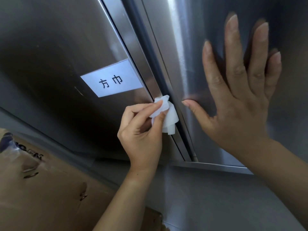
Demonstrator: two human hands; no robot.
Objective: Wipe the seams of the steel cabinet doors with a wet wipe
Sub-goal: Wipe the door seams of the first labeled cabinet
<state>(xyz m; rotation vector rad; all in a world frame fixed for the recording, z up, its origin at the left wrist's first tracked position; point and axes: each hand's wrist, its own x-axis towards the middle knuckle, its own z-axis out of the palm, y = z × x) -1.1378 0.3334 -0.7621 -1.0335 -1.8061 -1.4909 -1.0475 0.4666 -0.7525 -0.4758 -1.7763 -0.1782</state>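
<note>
Two brushed steel cabinet doors fill the view, the left door (58,52) and the right door (191,47). A dark vertical seam (146,47) runs between them, slanting down to the right. My left hand (141,130) pinches a crumpled white wet wipe (168,115) and presses it against the seam, low on the doors. My right hand (240,97) lies flat on the right door with fingers spread, its thumb tip close to the wipe. The seam under the wipe is hidden.
A white label (111,79) with two black characters is stuck on the left door beside the seam. A brown cardboard box (41,189) stands at lower left. A steel ledge (216,167) runs under the doors, with a grey surface (208,202) below.
</note>
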